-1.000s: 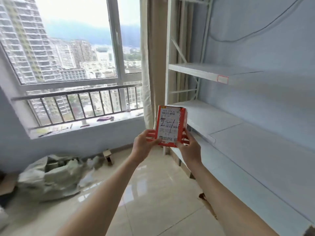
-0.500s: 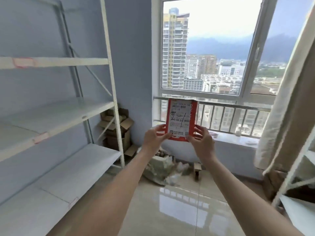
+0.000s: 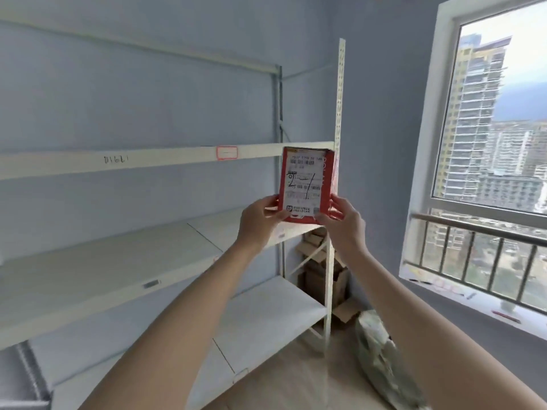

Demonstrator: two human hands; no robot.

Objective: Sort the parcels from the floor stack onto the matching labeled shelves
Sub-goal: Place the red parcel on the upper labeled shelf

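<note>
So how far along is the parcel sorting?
Done: nothing visible, no parcel sits on any shelf in view. In hand: the left hand and right hand hold up a red parcel marked 2-1. Left: placing it; the floor stack is out of view.

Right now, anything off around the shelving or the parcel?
Mostly fine: red parcel upright, pinched by left hand and right hand. Loose cardboard boxes are heaped untidily behind the shelf post, and a crumpled bag lies on the floor.
</note>
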